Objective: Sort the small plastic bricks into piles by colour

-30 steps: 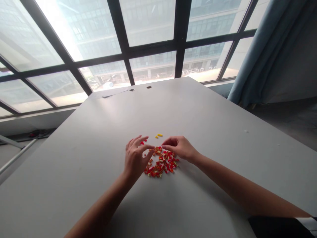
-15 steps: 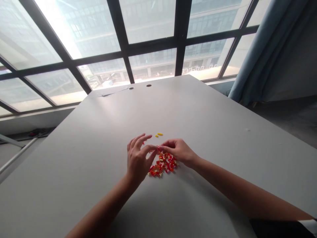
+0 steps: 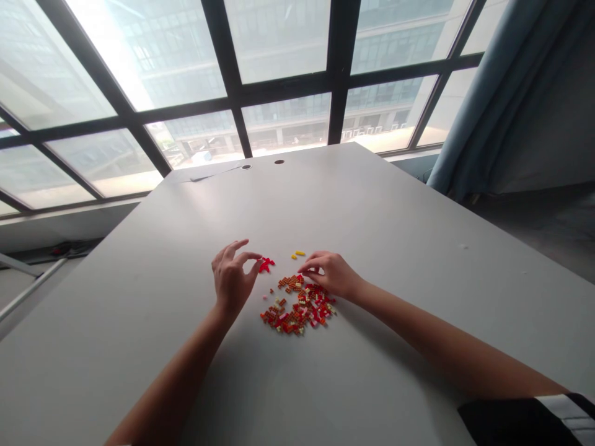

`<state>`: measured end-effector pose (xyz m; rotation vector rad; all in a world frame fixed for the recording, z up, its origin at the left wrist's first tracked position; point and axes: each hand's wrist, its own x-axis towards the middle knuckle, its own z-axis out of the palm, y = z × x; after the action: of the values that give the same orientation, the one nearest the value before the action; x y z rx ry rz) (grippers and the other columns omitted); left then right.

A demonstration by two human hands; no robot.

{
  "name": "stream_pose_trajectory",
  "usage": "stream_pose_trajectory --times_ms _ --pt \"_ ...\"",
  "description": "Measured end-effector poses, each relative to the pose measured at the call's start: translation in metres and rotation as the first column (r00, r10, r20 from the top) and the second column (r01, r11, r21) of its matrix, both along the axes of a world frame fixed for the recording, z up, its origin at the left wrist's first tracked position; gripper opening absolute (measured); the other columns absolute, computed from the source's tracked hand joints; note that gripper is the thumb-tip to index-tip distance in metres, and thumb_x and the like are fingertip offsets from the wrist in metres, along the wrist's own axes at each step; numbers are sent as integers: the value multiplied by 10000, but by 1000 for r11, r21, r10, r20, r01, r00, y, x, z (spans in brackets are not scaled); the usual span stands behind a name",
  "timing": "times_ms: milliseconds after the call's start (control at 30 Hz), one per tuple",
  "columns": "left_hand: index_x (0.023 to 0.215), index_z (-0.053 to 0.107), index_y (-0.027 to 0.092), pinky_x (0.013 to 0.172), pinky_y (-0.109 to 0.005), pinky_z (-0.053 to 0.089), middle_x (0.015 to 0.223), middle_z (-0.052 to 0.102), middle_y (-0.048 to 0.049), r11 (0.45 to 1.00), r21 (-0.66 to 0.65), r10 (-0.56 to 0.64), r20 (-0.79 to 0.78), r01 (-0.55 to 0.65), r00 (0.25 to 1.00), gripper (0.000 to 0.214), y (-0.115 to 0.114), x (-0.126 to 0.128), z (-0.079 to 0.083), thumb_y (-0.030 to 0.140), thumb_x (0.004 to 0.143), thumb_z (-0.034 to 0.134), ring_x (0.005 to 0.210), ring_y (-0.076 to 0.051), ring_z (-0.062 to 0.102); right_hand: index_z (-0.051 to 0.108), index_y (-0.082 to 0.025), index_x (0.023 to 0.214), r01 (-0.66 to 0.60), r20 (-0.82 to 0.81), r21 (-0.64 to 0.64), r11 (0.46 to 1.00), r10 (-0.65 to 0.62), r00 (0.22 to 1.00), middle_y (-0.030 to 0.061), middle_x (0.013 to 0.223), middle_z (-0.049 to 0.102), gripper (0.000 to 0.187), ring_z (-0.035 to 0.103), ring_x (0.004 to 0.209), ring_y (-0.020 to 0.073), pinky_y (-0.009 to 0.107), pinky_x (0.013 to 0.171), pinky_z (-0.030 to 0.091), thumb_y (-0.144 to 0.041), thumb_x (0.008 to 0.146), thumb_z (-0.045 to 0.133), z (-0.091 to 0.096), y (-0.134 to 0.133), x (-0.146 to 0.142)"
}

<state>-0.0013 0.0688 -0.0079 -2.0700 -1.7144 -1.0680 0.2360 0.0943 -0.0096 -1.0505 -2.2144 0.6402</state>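
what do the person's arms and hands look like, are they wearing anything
The left hand and right hand are bare: no gloves, rings or watch visible. Both forearms are bare too. High on the right arm sits a dark sleeve with a pale band.

The bare left forearm [image 3: 186, 371] reaches up from the lower left, wrist straight. The left hand [image 3: 231, 279] is seen from the back, fingers loosely curled and fanned, thumb and forefinger tips a little apart. The right forearm [image 3: 427, 347] comes in from the lower right, out of a dark sleeve with a pale stripe [image 3: 525, 421]. The right hand [image 3: 331, 275] lies palm down, fingers bent and pointing left, their tips bunched; whether they pinch anything cannot be told.
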Motion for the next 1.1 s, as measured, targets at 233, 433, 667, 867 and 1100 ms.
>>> stream_pose_trajectory --times_ms 233,433,667,867,1100 --pt "853 708 247 951 -488 403 1133 652 -71 999 -24 -42 24 43 999 78 -2 -7 -13 271 806 651 1081 -280 576 763 -211 836 -56 115 5 998 55 992 55 859 678 166 617 775 154 273 748 478 -99 752 673 -3 4 -4" --pt "812 705 247 961 -481 396 1116 660 -61 997 -26 -76 6 76 997 48 -6 -2 -14 243 794 661 1114 -277 558 741 -193 791 15 134 -4 1000 -14 991 43 840 689 61 607 703 136 265 723 468 -176 769 687 4 5 -2" --pt "805 696 239 957 -459 404 1067 675 -57 999 11 -52 37 52 998 70 -7 -5 -11 257 814 629 1075 -257 580 744 -220 838 88 83 -68 994 -82 993 12 798 745 112 664 724 148 259 739 486 -173 792 653 6 17 -36" --pt "795 691 240 945 -446 417 1027 684 -49 1000 -6 -1 86 2 996 91 -5 -15 -15 272 819 609 1035 -246 601 712 -226 1029 82 -97 -109 991 -93 991 10 870 752 250 688 787 137 258 807 512 -163 799 635 8 26 -39" --pt "788 692 228 935 -440 437 1001 688 -53 1000 2 -27 85 27 996 92 -6 -15 -16 272 817 616 1001 -237 611 740 -224 801 30 88 -30 999 -28 996 -10 754 731 129 643 682 133 247 702 488 -132 736 678 9 5 13"
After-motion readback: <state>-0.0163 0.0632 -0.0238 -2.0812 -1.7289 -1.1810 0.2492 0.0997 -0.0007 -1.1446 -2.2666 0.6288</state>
